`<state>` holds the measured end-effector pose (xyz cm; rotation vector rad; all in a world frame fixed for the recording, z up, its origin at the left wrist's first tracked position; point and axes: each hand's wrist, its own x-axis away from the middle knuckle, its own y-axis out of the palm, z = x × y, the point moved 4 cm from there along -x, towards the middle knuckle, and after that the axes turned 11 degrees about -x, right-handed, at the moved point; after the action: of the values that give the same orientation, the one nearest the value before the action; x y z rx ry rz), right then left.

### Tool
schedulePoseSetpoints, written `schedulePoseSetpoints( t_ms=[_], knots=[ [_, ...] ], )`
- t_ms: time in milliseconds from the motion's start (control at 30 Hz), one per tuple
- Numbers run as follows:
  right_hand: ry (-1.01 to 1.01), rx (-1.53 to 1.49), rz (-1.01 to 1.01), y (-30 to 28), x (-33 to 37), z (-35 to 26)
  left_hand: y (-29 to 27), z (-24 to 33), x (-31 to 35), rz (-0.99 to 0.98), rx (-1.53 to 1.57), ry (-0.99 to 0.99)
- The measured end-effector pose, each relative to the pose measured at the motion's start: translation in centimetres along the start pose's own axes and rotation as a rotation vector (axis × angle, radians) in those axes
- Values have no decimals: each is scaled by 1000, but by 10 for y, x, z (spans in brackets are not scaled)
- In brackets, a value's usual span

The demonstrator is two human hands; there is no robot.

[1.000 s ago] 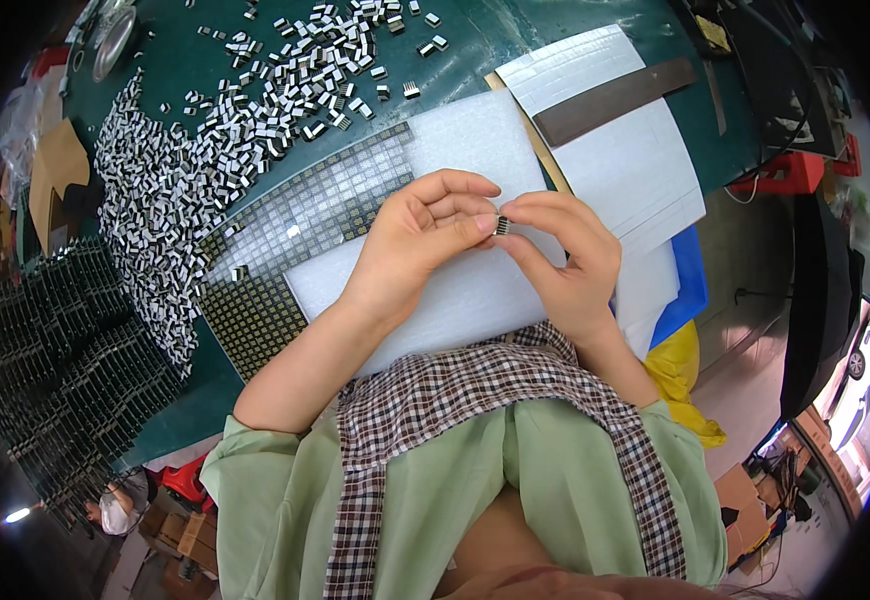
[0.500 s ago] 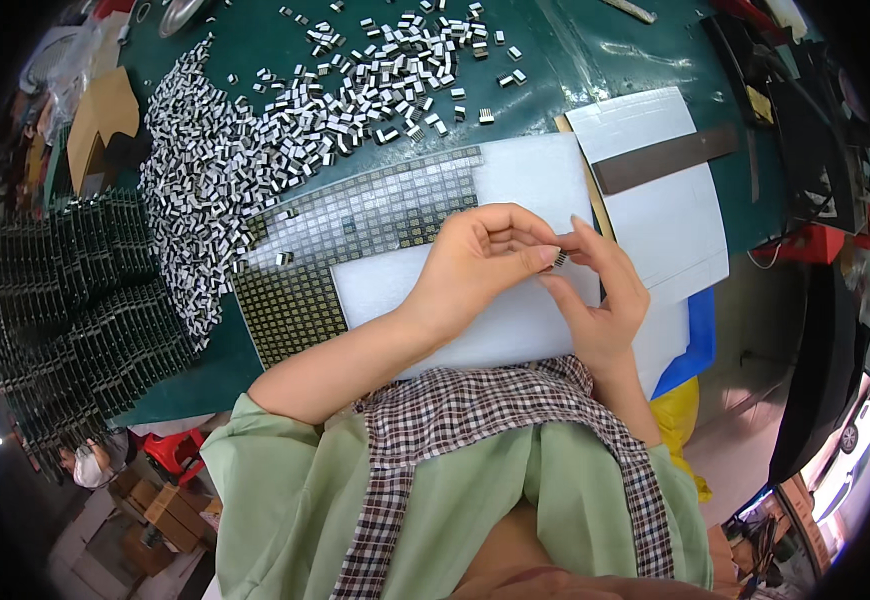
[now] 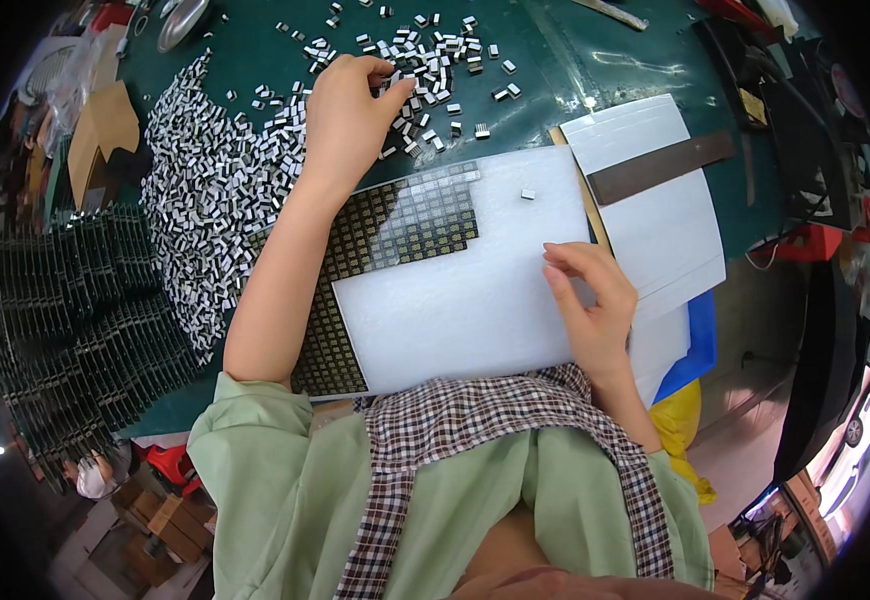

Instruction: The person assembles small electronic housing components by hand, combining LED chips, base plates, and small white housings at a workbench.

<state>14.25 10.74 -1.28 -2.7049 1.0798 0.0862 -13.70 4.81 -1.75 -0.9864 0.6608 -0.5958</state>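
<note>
My left hand (image 3: 347, 112) reaches out over the green table and rests fingers-down on the heap of small silver-and-black parts (image 3: 217, 190); whether it grips one I cannot tell. My right hand (image 3: 587, 305) lies flat with fingers spread on the right edge of a white foam sheet (image 3: 455, 290). That sheet covers most of a dark grid board (image 3: 395, 225) partly filled with the small parts. One single small part (image 3: 527, 195) sits alone on the white sheet, apart from both hands.
More white sheets (image 3: 655, 220) with a dark flat bar (image 3: 660, 167) lie to the right. Stacked dark grid trays (image 3: 65, 310) stand at the left. Loose parts (image 3: 435, 60) scatter the green mat (image 3: 575, 60). Dark equipment (image 3: 805, 130) crowds the far right.
Both hands were together over the white sheet, pinching a small part. My left hand has since moved out to the parts heap, and my right hand has dropped flat onto the sheet.
</note>
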Motion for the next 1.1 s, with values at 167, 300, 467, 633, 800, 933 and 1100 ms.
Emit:
schedulePoseSetpoints(
  t_ms=[167, 300, 467, 633, 800, 933, 1100],
  knots=[
    [-7, -17, 23, -2, 3, -1, -6, 10, 4, 21, 112, 17],
    [-91, -59, 133, -9, 5, -13, -16, 63, 55, -372, 801, -223],
    [-287, 47, 60, -6, -2, -26, -9, 99, 122, -723, 1255, -367],
    [-356, 131, 32, -7, 7, -25, -11, 107, 131, -616, 1189, -246],
    [-350, 55, 31, -8, 8, -21, -10, 106, 130, -685, 1222, -302],
    [-314, 33, 29, -8, 6, -23, -9, 106, 130, -641, 1116, -262],
    [-210, -47, 0, -9, 4, -15, -11, 108, 127, -528, 1079, -148]
  ],
)
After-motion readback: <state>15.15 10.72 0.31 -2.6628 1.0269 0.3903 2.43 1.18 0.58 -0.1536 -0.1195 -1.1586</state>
